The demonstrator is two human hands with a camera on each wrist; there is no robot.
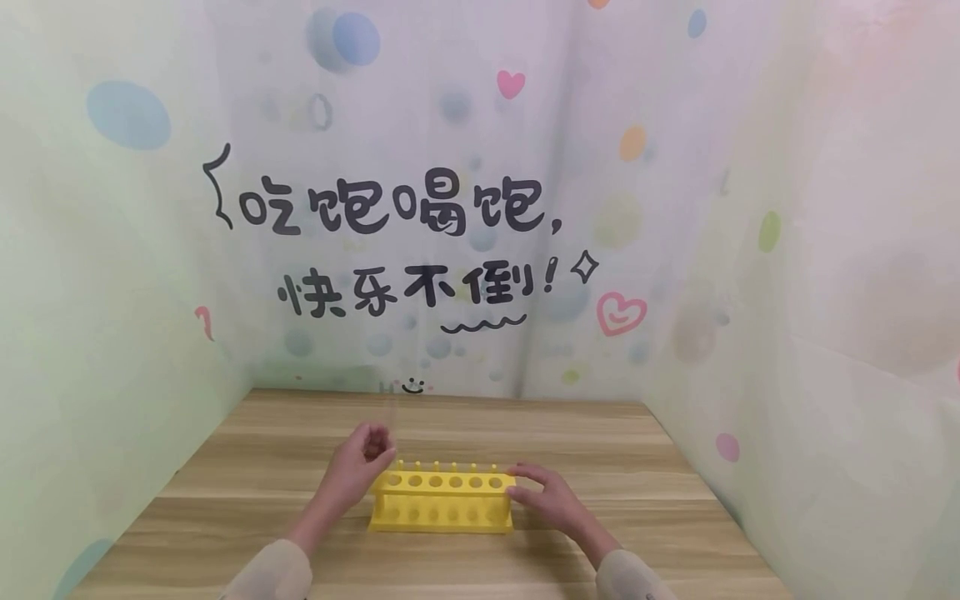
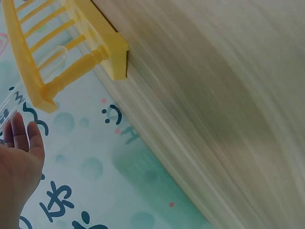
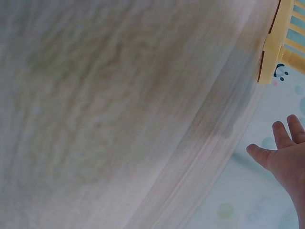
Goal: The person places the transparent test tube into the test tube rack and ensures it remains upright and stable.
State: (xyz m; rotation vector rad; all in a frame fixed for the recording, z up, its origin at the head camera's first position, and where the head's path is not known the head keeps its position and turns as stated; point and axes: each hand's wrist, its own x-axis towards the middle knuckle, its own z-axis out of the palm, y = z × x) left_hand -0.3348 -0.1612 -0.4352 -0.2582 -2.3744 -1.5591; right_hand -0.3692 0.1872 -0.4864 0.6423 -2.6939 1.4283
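A yellow test tube rack [image 1: 442,492] stands upright on the table, with a row of round holes in its top and pegs along its back. At the rack's left end, my left hand [image 1: 352,467] pinches a clear test tube [image 2: 12,104]. In the left wrist view the tube's rounded lower end shows inside the rack, below the top plate; in the head view the tube is very faint. My right hand [image 1: 558,500] holds the rack's right end, thumb in front and fingers toward the back. Part of that hand falls outside the right wrist view.
The wood-grain table [image 1: 300,442] extends around the rack on all sides. A pale printed backdrop [image 1: 420,108] with dark lettering, dots and hearts rises behind it, with matching side walls left and right.
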